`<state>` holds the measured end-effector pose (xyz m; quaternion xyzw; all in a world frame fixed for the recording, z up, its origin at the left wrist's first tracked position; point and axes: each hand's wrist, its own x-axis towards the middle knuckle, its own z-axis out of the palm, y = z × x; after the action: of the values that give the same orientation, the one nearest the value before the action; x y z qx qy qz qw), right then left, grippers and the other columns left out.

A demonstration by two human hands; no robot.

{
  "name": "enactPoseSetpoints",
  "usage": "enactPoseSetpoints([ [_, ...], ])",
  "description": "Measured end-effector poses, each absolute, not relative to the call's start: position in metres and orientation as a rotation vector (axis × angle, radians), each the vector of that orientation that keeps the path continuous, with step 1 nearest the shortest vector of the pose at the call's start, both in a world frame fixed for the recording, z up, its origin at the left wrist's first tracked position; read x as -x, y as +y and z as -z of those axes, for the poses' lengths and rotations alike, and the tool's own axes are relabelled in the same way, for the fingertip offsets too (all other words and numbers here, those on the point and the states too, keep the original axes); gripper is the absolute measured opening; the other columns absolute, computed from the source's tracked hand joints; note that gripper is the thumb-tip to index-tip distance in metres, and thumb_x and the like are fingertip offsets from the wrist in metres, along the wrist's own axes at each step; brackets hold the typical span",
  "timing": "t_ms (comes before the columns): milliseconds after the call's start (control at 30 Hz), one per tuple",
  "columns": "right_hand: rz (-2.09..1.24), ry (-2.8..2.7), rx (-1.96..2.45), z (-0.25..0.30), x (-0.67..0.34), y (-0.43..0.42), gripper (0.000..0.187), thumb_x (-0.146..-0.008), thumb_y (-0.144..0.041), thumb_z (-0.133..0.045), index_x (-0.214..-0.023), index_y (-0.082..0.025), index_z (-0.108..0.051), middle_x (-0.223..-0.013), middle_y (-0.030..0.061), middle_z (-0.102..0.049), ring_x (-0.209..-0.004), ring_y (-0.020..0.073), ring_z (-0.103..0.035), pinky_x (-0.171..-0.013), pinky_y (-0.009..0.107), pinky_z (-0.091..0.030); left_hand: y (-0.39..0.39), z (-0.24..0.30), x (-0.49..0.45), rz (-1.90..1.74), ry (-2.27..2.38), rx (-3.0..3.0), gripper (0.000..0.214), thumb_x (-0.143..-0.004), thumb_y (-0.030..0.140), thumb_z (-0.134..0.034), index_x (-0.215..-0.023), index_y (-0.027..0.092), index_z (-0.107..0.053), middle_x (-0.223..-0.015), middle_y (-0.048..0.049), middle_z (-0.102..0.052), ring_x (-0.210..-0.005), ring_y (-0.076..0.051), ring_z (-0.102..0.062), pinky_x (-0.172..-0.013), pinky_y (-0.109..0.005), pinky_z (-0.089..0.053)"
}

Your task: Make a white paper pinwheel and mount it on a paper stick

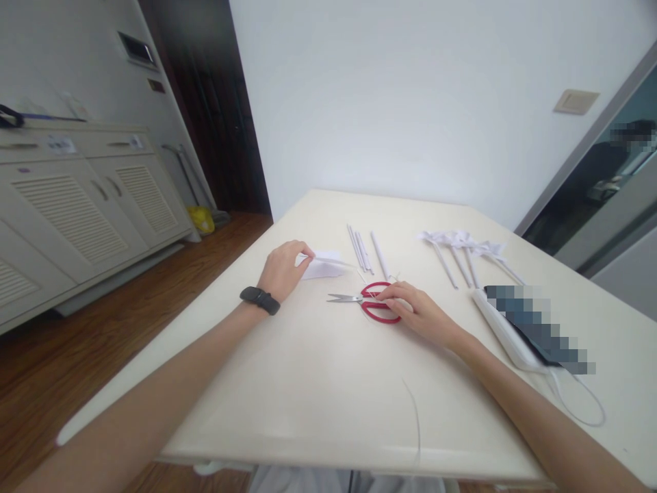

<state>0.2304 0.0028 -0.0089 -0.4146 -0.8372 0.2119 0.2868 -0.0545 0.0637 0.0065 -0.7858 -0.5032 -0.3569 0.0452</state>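
My left hand [284, 268], with a black band on its wrist, pinches the edge of a folded white paper [323, 266] lying on the cream table [318, 383]. My right hand [418, 311] rests on the red handles of a pair of scissors [367, 301] that lies flat on the table with its closed blades pointing left. Its fingers lie on the handles, not through the loops.
Several thin white paper sticks [361, 250] lie behind the scissors. More sticks with white paper tops [462, 250] lie to the right. A white device with a cable [508, 332] sits at the right. Low cabinets [76, 205] stand along the left wall.
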Motion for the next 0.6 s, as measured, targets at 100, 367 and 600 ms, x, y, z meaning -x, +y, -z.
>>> enactPoseSetpoints([
  [100, -0.614, -2.162, 1.093, 0.007, -0.230, 0.002, 0.023, -0.090, -0.027, -0.041, -0.099, -0.020, -0.061, -0.100, 0.0073, -0.060, -0.093, 0.0187, -0.054, -0.087, 0.034, -0.039, 0.057, -0.009, 0.046, 1.177, -1.459, 2.415, 0.013, -0.083, 0.019, -0.045, -0.081, 0.017, -0.058, -0.091, -0.0043, -0.062, -0.091, -0.020, -0.056, -0.085, -0.032, -0.041],
  [367, -1.009, -1.973, 0.986, 0.002, -0.221, -0.004, 0.031, -0.089, -0.039, -0.041, -0.096, -0.020, -0.065, -0.105, 0.0069, -0.062, -0.099, 0.0199, -0.055, -0.091, 0.035, -0.038, 0.023, -0.013, 0.013, 1.349, -1.161, 2.515, 0.011, -0.084, 0.015, -0.047, -0.082, 0.016, -0.058, -0.089, -0.0043, -0.061, -0.089, -0.016, -0.055, -0.082, -0.030, -0.044],
  [600, -1.417, -1.596, 0.832, 0.002, -0.214, -0.006, 0.038, -0.091, -0.044, -0.033, -0.107, -0.019, -0.057, -0.098, 0.0085, -0.062, -0.083, 0.0177, -0.059, -0.079, 0.034, -0.046, -0.005, -0.013, -0.004, 1.374, -0.662, 2.564, 0.017, -0.076, 0.004, -0.057, -0.084, 0.019, -0.058, -0.088, -0.0021, -0.065, -0.092, -0.017, -0.056, -0.083, -0.036, -0.044],
])
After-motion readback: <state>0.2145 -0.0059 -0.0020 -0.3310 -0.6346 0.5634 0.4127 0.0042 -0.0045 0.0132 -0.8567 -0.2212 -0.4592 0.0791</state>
